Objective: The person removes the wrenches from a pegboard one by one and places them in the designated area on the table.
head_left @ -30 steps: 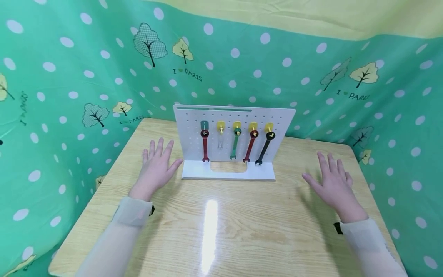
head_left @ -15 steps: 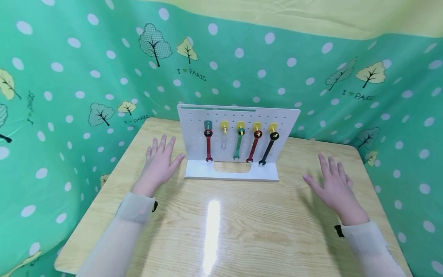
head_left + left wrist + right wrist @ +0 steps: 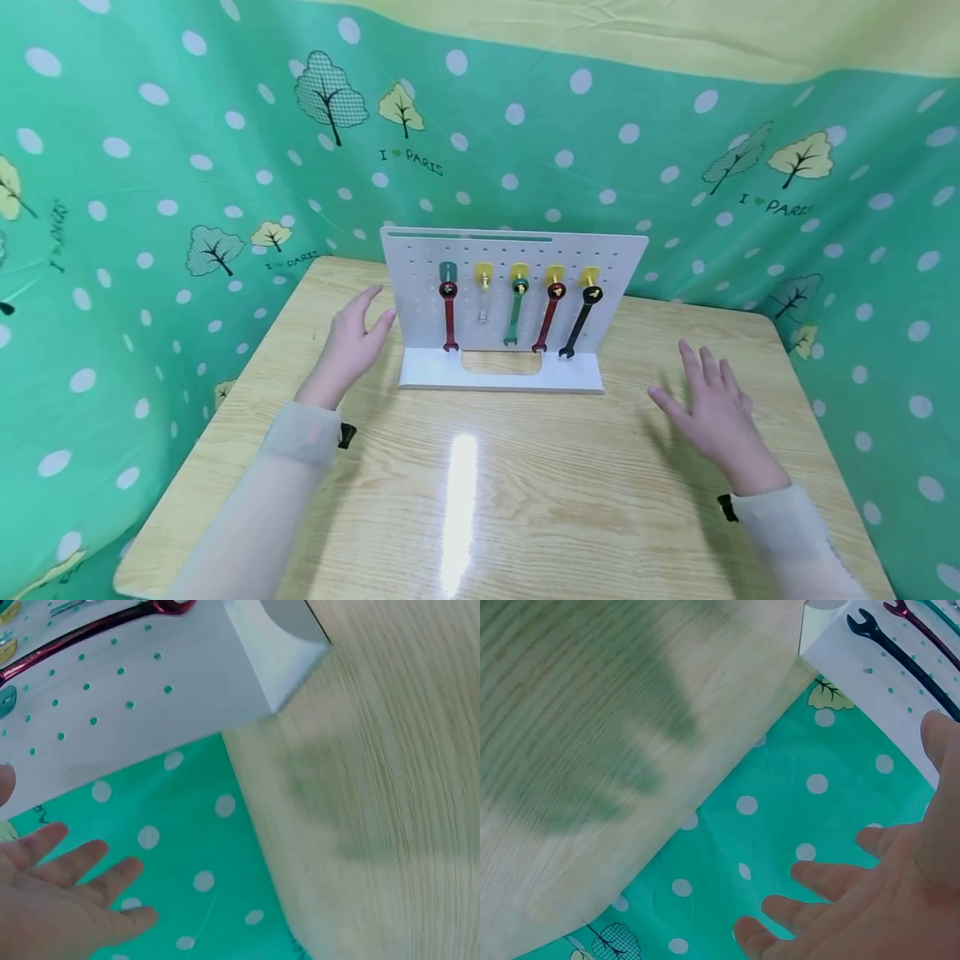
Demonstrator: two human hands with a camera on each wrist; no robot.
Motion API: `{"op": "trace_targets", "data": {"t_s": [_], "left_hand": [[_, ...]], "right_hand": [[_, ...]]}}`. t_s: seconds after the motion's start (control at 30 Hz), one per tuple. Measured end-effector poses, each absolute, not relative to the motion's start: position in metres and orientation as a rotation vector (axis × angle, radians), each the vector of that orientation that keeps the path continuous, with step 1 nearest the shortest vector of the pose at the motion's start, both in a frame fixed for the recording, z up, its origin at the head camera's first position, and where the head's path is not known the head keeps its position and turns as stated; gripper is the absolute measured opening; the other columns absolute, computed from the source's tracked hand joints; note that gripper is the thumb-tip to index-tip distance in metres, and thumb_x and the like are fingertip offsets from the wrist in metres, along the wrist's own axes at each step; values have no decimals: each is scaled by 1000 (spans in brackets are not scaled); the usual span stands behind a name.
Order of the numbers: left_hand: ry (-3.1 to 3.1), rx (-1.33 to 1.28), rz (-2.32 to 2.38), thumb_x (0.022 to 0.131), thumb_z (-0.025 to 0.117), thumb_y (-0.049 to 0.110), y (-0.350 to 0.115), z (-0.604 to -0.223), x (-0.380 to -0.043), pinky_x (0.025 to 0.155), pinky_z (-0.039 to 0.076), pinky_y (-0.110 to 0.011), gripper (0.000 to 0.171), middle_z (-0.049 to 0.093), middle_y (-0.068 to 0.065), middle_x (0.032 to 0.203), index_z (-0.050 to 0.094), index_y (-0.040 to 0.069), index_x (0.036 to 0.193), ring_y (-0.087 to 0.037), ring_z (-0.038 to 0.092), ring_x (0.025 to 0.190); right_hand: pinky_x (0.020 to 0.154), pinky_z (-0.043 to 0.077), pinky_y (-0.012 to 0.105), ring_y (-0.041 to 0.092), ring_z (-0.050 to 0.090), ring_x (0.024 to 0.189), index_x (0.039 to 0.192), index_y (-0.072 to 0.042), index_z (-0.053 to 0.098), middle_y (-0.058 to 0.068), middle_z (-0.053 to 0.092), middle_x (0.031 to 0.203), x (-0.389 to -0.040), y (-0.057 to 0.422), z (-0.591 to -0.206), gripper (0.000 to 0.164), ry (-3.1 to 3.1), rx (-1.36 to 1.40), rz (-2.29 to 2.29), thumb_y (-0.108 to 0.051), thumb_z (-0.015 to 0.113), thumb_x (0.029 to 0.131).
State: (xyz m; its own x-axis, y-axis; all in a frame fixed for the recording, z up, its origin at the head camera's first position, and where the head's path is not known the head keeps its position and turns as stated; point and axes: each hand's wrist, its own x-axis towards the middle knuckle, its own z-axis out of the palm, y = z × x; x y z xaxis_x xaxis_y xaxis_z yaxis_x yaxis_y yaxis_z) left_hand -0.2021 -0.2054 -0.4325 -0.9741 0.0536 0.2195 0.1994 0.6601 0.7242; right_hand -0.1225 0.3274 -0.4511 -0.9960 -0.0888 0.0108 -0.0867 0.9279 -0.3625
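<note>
My left hand [image 3: 351, 342] hovers just left of a white pegboard stand [image 3: 420, 312], thumb toward it, fingers loosely extended and holding nothing. To the right of the stand, my right hand [image 3: 716, 417] floats over the table with its fingers spread and nothing in them. Wrenches hang by their ring ends on pegs: a red wrench [image 3: 449, 321] at the left, a green wrench [image 3: 514, 318], another red wrench [image 3: 547, 321], and a black wrench [image 3: 579, 323] at the right. Between the left red one and the green one is a yellow-backed peg [image 3: 483, 277] with a small clear piece [image 3: 483, 315] below it.
The stand's white base [image 3: 498, 382] has a cutout at its middle and rests on a wooden table [image 3: 555, 483]. A green dotted curtain [image 3: 525, 125] surrounds the table's back and sides. A bright light reflection [image 3: 459, 508] lies across the front of the tabletop.
My left hand has turned and moved slightly right, closer to the stand, its fingers less spread. The right hand has shifted a little left and down. The wrenches stay in place.
</note>
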Motion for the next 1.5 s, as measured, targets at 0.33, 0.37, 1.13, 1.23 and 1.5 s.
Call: {"op": "trace_targets", "data": {"t_s": [0.33,0.37,1.13,1.23,1.5], "left_hand": [[-2431,-116,-1634,106,58,19,-196,-432,-223,110,36,-55,46,51,-21,145,48,-1,146,-38,50,131],[-2408,-114,-1657,106,58,18,-195,-432,-225,109,39,-51,44,54,-21,143,49,-2,144,-36,52,129],[-2167,61,-1953,106,56,13,-186,-430,-243,94,53,-31,28,66,-20,120,62,-6,127,-26,64,112],[-2142,72,-1966,106,56,12,-183,-427,-245,93,53,-31,27,66,-20,120,63,-5,126,-27,64,113],[-2142,80,-1994,106,55,11,-177,-427,-248,93,52,-30,26,66,-19,122,63,-5,125,-27,63,114]], "right_hand": [[93,10,87,61,-2,142,164,-20,-2,34,4,162,-122,326,-455,91,3064,-155,-594,-61,49,102],[93,10,87,61,-2,143,164,-20,-2,34,4,162,-122,326,-455,91,3061,-159,-597,-61,49,102],[94,14,87,62,4,142,164,-17,1,36,10,160,-123,318,-468,91,3001,-180,-572,-61,49,102],[94,16,86,62,6,142,164,-16,3,36,13,160,-125,316,-467,89,3007,-197,-572,-59,50,102],[94,16,86,62,11,141,164,-15,6,35,17,159,-128,316,-466,88,3024,-203,-605,-58,50,102]]}}
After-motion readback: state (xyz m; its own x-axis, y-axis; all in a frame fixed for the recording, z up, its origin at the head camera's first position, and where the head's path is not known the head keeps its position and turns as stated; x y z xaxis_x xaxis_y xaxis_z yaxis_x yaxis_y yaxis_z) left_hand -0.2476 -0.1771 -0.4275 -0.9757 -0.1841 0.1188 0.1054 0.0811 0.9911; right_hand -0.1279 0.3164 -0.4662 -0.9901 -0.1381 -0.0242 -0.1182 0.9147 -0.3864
